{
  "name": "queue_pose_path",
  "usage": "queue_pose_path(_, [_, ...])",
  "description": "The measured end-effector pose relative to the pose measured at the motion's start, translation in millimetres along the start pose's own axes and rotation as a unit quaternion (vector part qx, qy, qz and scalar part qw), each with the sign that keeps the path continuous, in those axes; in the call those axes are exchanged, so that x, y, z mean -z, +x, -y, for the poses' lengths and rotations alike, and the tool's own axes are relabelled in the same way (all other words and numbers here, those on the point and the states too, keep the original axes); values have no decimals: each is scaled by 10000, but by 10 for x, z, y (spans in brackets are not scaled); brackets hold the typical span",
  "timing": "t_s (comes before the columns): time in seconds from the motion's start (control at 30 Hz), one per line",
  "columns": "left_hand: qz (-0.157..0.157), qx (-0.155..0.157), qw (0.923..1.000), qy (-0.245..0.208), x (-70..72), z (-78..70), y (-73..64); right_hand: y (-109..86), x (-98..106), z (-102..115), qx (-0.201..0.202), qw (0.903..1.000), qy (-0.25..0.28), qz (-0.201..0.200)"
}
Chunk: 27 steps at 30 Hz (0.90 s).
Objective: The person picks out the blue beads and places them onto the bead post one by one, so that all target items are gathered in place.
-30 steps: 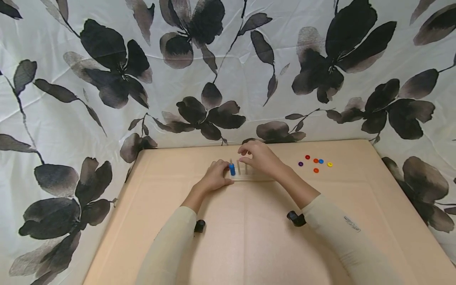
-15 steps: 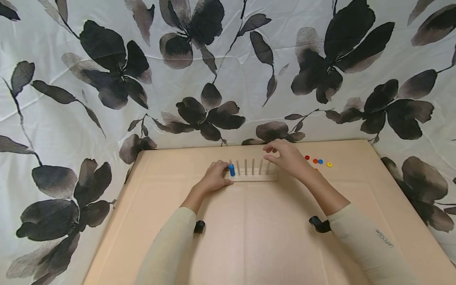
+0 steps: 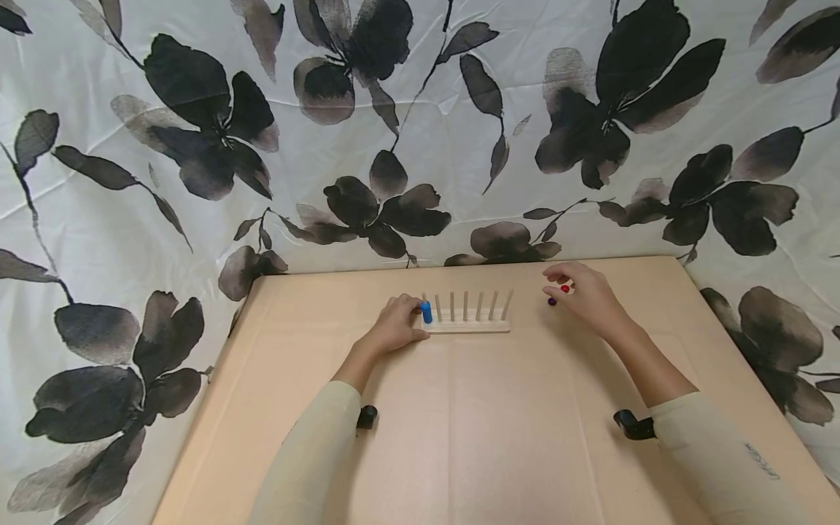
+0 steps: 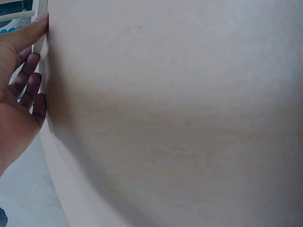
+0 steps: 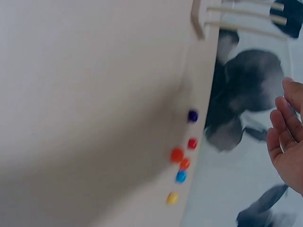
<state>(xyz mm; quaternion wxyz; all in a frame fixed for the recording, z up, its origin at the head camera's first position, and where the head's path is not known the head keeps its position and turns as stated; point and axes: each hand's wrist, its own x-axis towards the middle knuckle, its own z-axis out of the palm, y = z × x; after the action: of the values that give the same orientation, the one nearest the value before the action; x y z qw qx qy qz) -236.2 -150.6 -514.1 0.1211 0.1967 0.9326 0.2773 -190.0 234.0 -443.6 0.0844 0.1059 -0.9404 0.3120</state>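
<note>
A wooden peg rack (image 3: 469,327) with a row of upright pegs stands near the table's back edge. Blue beads (image 3: 426,312) are stacked on its leftmost peg. My left hand (image 3: 395,323) holds the rack's left end, thumb at the front of the base. My right hand (image 3: 587,297) hovers over the loose beads with relaxed, bent fingers and nothing between them. In the right wrist view those beads are purple (image 5: 192,116), red (image 5: 192,143), orange (image 5: 177,154), blue (image 5: 181,176) and yellow (image 5: 172,197). From the head view, the right hand hides most of them.
The tan table (image 3: 453,423) ends at the back against a white cloth (image 3: 420,131) with a dark floral print. Black wrist cameras (image 3: 635,425) sit at both sleeve cuffs.
My right hand has moved right, from above the pegs to over the loose beads, uncovering the rest of the rack. My left hand stays at the rack's left end.
</note>
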Motion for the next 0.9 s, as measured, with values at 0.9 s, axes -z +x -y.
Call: queue_pose_path(0.9, [44,68,9999,103,-13,10,32,-68,73,-932,-1504,9839,-169,947])
